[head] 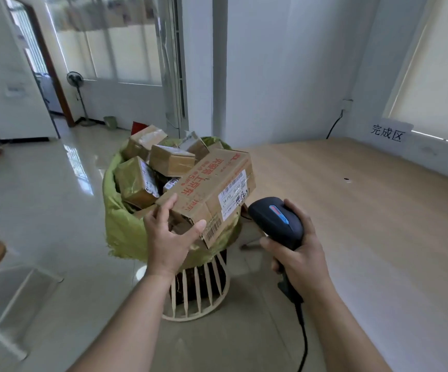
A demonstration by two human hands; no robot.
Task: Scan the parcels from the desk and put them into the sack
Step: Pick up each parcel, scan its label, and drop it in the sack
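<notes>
**Parcel held over a full sack, scanner ready beside it**

Bright white-walled room with a glossy tiled floor; a pale wooden counter [351,200] fills the right side, and no parcels show on the stretch of it in view. A sign with Chinese characters [386,133] is fixed to the wall behind it.

Just off the counter's left end stands a green sack [122,226], draped in a slatted basket stand [198,291] that keeps its mouth open. It is heaped above the rim with brown cardboard parcels [150,162].

The left hand [170,237] grips one long cardboard box [212,186] by its near end, fingers [168,204] on top and thumb on the side face, holding it tilted over the sack's near edge. The angle turns its white shipping label [232,196] towards the right hand's side, probably so the barcode can be read.

The right hand [302,253] is clenched round the handle of a black corded barcode scanner [276,218], whose head sits close beside the label end of the box. Its cable [304,339] trails down towards the viewer.

Judging by this, the box is being scanned or has just been scanned, and next belongs on the pile, where it may sit precariously.
</notes>
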